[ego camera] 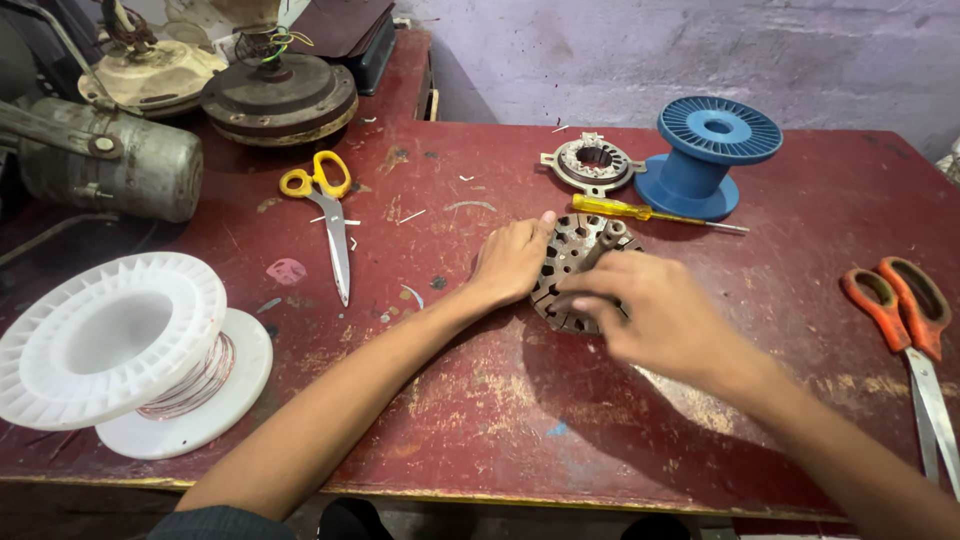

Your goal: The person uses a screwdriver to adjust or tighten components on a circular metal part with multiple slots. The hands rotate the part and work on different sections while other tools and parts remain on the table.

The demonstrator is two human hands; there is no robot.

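The left hand [512, 262] pressed flat on the rim of the slotted stator core [575, 275], lying mid-worktop [480, 400]; the right hand [650, 310] gripped its far side, fingers curled. The visible slots held no winding. The white spool [130, 345] carried copper wire; the blue spool [705, 155] stood bare.

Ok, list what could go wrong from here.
The slotted metal stator core lies loose on the table, steadied only by the left hand, so it could shift. Its slot edges may nick the right hand resting on it. The right forearm might knock the orange-handled scissors near the table edge.
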